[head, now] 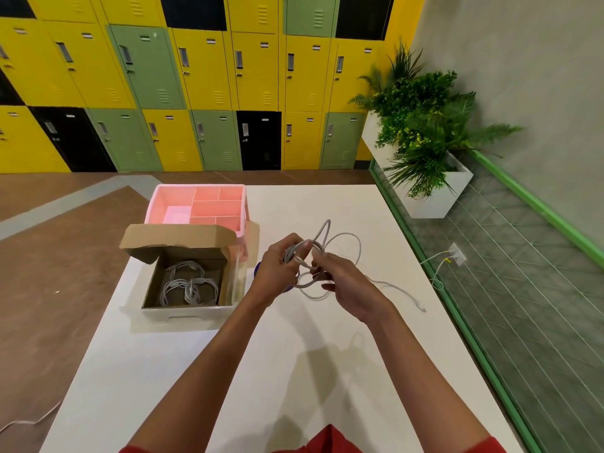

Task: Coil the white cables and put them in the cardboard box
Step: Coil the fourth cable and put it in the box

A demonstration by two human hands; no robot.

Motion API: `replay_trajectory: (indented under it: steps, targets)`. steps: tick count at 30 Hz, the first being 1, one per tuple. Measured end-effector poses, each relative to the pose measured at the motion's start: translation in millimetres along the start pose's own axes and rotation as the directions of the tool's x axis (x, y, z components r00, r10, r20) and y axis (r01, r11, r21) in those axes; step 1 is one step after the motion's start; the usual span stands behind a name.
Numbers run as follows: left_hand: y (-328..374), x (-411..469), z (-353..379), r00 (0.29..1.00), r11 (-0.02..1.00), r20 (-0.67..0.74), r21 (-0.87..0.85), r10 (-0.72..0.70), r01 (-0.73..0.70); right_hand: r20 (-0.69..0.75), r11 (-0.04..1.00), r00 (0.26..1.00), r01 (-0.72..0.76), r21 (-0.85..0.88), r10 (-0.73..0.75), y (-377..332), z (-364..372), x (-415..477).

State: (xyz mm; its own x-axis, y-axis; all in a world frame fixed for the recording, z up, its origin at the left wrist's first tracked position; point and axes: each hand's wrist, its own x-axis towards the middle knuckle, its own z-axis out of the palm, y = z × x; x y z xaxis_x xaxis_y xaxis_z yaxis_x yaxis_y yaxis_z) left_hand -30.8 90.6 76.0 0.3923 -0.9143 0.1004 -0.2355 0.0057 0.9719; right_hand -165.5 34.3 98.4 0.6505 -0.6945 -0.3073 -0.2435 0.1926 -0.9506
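Above the middle of the white table [294, 354], both my hands hold a white cable [346, 238] that is partly looped. My left hand [277, 266] grips the bundle of loops. My right hand [340, 282] pinches a strand just beside it. The cable's free end trails right across the table to a plug tip [423, 309]. The open cardboard box [157, 279] stands to the left of my hands, lid flap raised, with coiled white cables [189, 286] lying inside.
A pink divided organizer tray [170, 197] stands behind the box. A small blue object [256, 268] peeks out beside my left wrist. The table's right edge borders a green-framed glass partition [457, 305]. Another white cable [29, 420] lies on the floor at the left.
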Motion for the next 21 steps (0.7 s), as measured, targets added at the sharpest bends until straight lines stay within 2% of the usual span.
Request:
replay_trajectory:
  steps: [4, 7, 11, 16, 18, 21]
  targets:
    - [2, 1, -1, 0.999, 0.998, -0.022, 0.055, 0.029, -0.027, 0.037, 1.0, 0.999, -0.005, -0.027, 0.006, -1, -1, 2]
    - [2, 3, -3, 0.997, 0.995, -0.06, 0.096, 0.044, -0.038, 0.016, 0.986, 1.0, 0.022, -0.167, -0.02, -4, -5, 4]
    - [-1, 3, 0, 0.995, 0.992, -0.086, 0.122, 0.048, -0.037, -0.086, 0.918, 0.994, 0.025, -0.395, -0.064, -11, -7, 9]
    - [-4, 8, 2, 0.981, 0.99, -0.187, 0.143, 0.042, -0.015, -0.249, 0.917, 0.965, -0.02, -0.398, -0.087, -17, -3, 8]
    - [-9, 13, -2, 0.974, 0.989, -0.223, 0.145, 0.041, -0.008, -0.205, 0.916, 0.976, -0.015, -0.4, -0.074, -17, -4, 8]
    - [-16, 18, -9, 0.967, 0.995, -0.255, 0.096, 0.031, -0.007, -0.064, 0.886, 0.996, 0.03, -0.463, -0.068, -17, -2, 5]
